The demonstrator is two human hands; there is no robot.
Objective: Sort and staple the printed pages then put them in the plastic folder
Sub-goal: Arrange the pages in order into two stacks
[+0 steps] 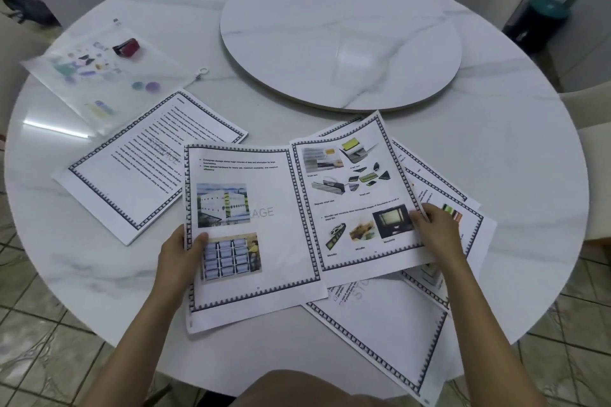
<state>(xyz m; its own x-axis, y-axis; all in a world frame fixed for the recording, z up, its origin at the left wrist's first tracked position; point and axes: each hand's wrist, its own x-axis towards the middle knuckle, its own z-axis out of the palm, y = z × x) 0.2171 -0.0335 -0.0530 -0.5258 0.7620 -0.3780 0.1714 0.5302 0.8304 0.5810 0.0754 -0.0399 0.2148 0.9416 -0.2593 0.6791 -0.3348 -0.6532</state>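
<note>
Left hand (180,261) pinches page 13 (264,274) by its left edge, thumb on top | right hand (436,231) pinches page 14 (357,201) at its right edge | both pages over the loose pile (380,324), near side of table (281,122) | text page (142,168) lies left | folder (99,82) far left, stapler (125,47) on it

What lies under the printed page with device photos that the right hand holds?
Several more white printed pages with black patterned borders, fanned out on the white marble table. Their text is mostly covered, so their count is unclear.
</note>
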